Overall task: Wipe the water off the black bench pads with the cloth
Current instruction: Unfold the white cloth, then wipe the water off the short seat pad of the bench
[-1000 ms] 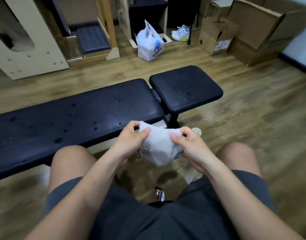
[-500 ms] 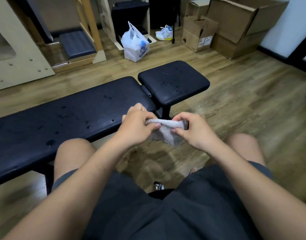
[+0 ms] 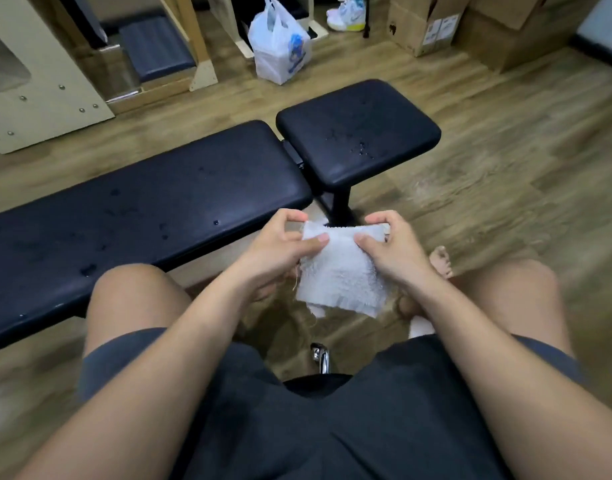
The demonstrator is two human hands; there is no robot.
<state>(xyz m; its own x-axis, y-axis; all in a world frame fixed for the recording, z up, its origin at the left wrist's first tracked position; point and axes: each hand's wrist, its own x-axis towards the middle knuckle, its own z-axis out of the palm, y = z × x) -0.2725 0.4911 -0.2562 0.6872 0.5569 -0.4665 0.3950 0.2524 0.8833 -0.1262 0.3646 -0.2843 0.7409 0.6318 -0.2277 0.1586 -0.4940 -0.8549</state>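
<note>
Your left hand [image 3: 277,247] and right hand [image 3: 396,252] pinch the cloth [image 3: 339,277] by its top corners, over the floor [image 3: 505,174] between your knees [image 3: 135,292].
Held this way it hangs flat, likely so you can lay a broad face down; it touches neither pad. You have drops [image 3: 216,222] on the long pad [image 3: 142,216] just beside your left hand and on the short pad [image 3: 356,129] beyond. Both tops lie open to reach; mind the gap between them and the rounded edges where water can run off.

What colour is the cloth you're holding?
White, with a fuzzy terry texture; the cloth shows clearly in the head view, held between both hands.
</note>
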